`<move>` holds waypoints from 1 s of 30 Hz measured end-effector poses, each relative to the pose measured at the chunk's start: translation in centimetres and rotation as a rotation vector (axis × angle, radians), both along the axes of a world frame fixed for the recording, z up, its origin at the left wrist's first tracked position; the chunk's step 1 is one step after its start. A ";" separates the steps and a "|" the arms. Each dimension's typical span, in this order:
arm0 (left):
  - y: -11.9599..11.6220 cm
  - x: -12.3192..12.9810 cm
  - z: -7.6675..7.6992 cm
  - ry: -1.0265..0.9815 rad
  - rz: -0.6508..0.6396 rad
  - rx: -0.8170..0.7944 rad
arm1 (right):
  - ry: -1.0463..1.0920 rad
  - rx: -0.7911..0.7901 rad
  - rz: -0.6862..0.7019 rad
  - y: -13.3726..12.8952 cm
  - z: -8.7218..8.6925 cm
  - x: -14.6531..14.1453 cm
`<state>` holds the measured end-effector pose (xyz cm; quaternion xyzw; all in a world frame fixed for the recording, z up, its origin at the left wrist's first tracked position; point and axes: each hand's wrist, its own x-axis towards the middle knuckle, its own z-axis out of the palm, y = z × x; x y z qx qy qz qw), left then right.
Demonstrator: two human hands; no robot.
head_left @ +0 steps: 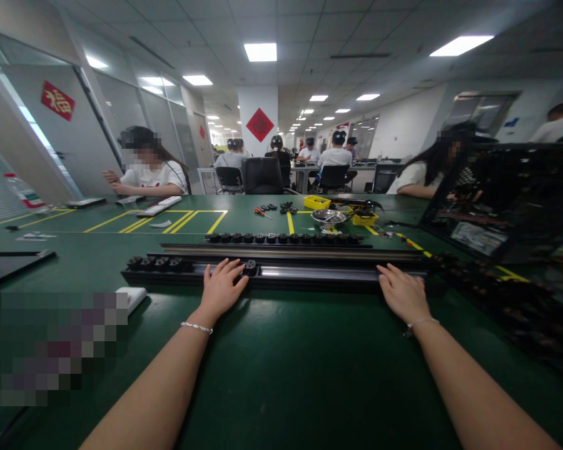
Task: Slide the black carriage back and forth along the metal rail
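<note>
A long black rail (319, 273) with a shiny channel lies crosswise on the green table in front of me. Several black round-topped modules (161, 264) sit in its left part. One more black module (250, 267) stands in the channel close to my left hand (223, 289). That hand lies palm down over the rail, fingers spread, the thumb and index finger beside this module; whether they touch it I cannot tell. My right hand (405, 294) rests on the rail toward its right end, fingers stretched out, holding nothing.
Behind lie a second rail (291, 252) and a row of modules (281, 239). A metal bowl (328, 217), a yellow tray (316, 202) and orange-handled pliers (261, 213) are farther back. Dark parts (511, 300) are heaped at right. Co-workers sit across both sides.
</note>
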<state>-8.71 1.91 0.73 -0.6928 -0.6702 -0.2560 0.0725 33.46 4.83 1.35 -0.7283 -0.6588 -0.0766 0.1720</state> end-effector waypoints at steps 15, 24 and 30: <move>-0.4 0.5 0.7 -0.060 0.015 0.052 | -0.010 0.070 -0.005 0.2 -0.6 0.1; -0.5 0.5 0.9 -0.065 -0.050 0.028 | -0.008 0.038 -0.009 0.0 -0.3 -0.1; -0.5 0.6 1.0 -0.063 -0.054 0.033 | 0.005 0.033 -0.011 0.0 -0.2 -0.1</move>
